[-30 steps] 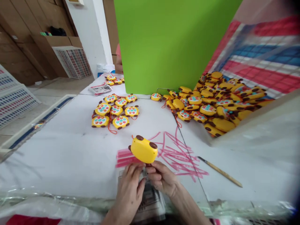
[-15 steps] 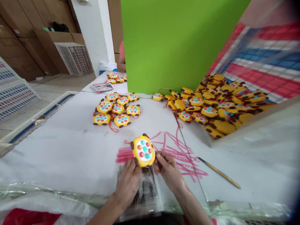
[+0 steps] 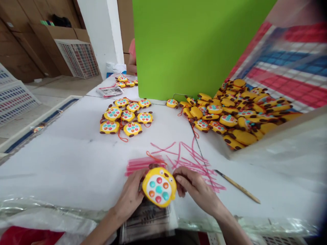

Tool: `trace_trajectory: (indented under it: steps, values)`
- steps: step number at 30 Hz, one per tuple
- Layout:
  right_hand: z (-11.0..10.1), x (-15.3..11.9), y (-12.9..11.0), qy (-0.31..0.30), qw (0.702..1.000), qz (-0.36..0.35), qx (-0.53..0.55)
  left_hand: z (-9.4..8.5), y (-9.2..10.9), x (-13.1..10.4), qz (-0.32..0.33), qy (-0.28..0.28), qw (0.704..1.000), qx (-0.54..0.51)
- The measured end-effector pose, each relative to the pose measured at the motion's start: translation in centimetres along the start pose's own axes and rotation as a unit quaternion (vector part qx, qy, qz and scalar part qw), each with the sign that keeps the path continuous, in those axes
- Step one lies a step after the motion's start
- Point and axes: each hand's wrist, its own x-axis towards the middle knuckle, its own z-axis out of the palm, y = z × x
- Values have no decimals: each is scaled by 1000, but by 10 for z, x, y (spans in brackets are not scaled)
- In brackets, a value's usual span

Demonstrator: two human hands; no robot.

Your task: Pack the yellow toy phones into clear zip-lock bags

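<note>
Between my hands is a yellow animal-shaped pop toy point(image 3: 158, 189) with red, orange and teal buttons, brown ears and an orange cord loop trailing from its top. My left hand point(image 3: 131, 190) grips its left edge. At its upper right side, my right hand point(image 3: 192, 187) has its thumb and fingers pinched on the edge, where a brown part is mostly covered. Below the toy, a stack of clear plastic bags point(image 3: 145, 221) with dark print lies at the table's front edge. Several matching toys point(image 3: 127, 116) lie face up in a group further back.
A heap of the same toys point(image 3: 237, 115) spills from a plastic-lined basket at the right. A wooden-handled brush point(image 3: 240, 187) lies below it. A green board point(image 3: 194, 51) stands across the back. Printed bags point(image 3: 109, 91) and a person's arm point(image 3: 132, 63) are behind on the left.
The toy has come nearer to me and turned, so its face and cord now point away from me. My left hand has shifted to its left side; my right hand still holds the right.
</note>
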Motion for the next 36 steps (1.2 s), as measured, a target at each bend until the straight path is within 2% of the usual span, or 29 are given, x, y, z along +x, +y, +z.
trace_trajectory:
  steps: [4, 12, 15, 17, 20, 22, 25, 29, 32, 36]
  values:
    - [-4, -3, -1, -122, 992, 32, 0, -4, -7, -2, -10, -20, 998, -60]
    - [12, 11, -14, -251, 967, 24, -29, -13, -11, 5, 87, -84, 993, -6]
    - [6, 20, -24, -252, 967, 8, -29, -13, -14, 6, 92, -87, 991, -37]
    - [-4, 29, -34, -208, 978, -12, -21, -10, -15, 5, 72, -74, 992, -66]
    - [-25, 46, -50, -114, 992, -47, 6, -5, -10, 6, 21, -38, 998, -49]
    - [-34, 54, -56, -101, 994, -44, 13, -4, -4, 8, -5, -36, 999, -31]
    - [-33, 56, -51, -180, 984, -7, 6, -6, -1, 9, -4, -61, 997, -54]
    - [-12, 47, -24, -289, 956, 49, 2, -8, -11, 6, 59, -59, 995, -55]
    - [2, 43, -11, -330, 942, 68, 2, -10, -16, 6, 78, -89, 993, -24]
    - [7, 44, -12, -345, 936, 72, -3, -11, -11, 10, 44, -107, 993, 19]
